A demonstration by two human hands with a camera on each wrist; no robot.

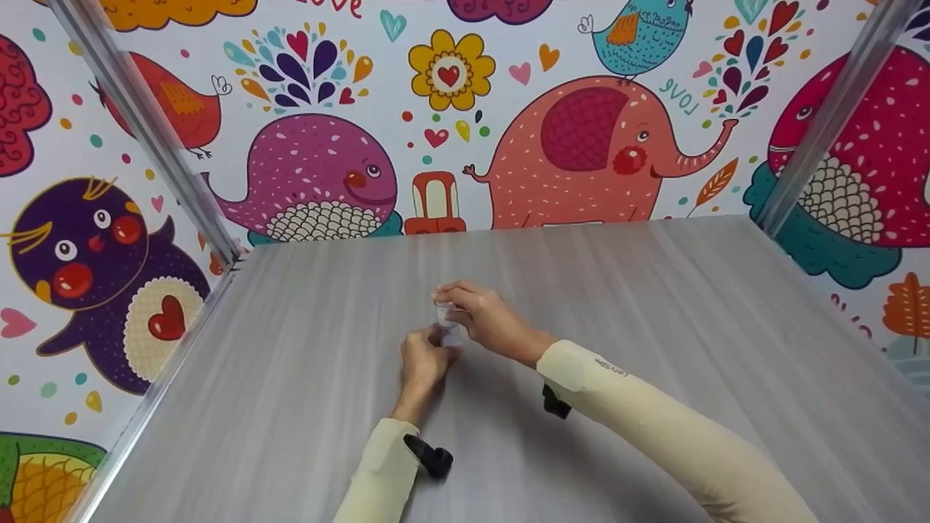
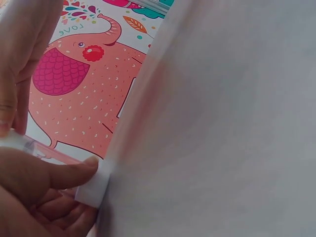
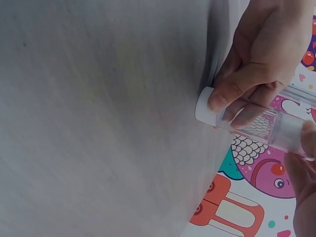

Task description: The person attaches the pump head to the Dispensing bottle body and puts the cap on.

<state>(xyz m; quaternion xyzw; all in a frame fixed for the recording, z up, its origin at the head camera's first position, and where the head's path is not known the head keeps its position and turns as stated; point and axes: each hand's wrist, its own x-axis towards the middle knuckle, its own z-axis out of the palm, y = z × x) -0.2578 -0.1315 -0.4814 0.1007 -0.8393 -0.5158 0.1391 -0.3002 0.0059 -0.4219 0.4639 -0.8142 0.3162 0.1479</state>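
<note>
A clear cylindrical bottle [image 3: 261,123] with a white base [image 3: 205,106] stands upright at the table's middle. My left hand [image 1: 425,359] grips its lower part, with the thumb against the white base in the right wrist view. Higher up, the fingers of my right hand [image 1: 495,323] pinch the bottle's upper end, where a whitish section shows through the clear wall. The left wrist view shows the white base [image 2: 93,186] right at the tabletop, while the left fingers hide part of the clear body.
The grey wood-grain table [image 1: 290,378] spreads around both hands. Behind it rises a wall [image 1: 450,138] printed with cartoon animals. Metal posts [image 1: 156,138] stand at the back corners. A dark wrist camera [image 1: 434,459] sits on the left sleeve.
</note>
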